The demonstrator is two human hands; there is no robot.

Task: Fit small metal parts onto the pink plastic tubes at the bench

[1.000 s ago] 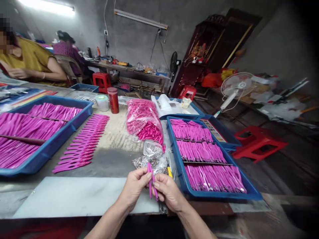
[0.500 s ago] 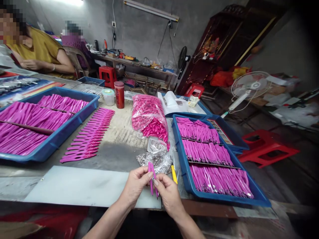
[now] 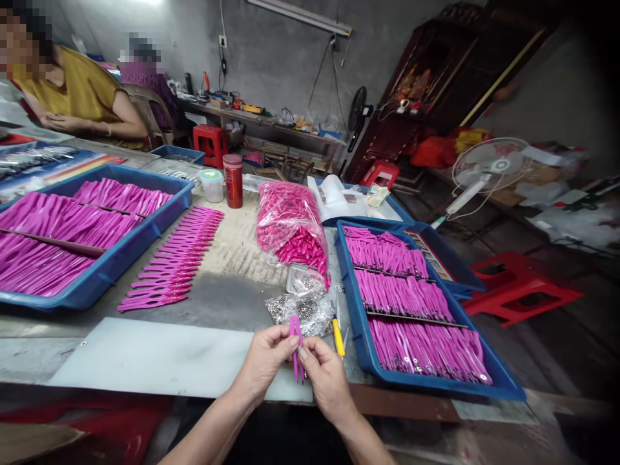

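My left hand (image 3: 264, 354) pinches a slim magenta strip (image 3: 293, 369) with a dark pointed lower end. Close against it, my right hand (image 3: 325, 371) grips a similar strip (image 3: 301, 371) with thumb and fingers. Both strips stand nearly upright side by side, and I cannot tell whether they are joined. Fingers hide their middles. Just beyond them lies a clear plastic bag (image 3: 314, 313) among small shiny metal parts (image 3: 276, 309). A yellow-handled tool (image 3: 338, 337) rests right of my hands. Under my left hand is a pale flat board (image 3: 165, 355).
Blue trays of magenta pieces stand left (image 3: 109, 274) and right (image 3: 358, 336). A row of magenta forked pieces (image 3: 174, 258) lies between. Behind are a bag of pink parts (image 3: 288, 216), a red tumbler (image 3: 233, 184) and a lidded tub (image 3: 212, 187). A co-worker (image 3: 92, 97) sits far left.
The two strips have come closer together at their lower ends, with my right hand shifted slightly. The whole view has moved a little.
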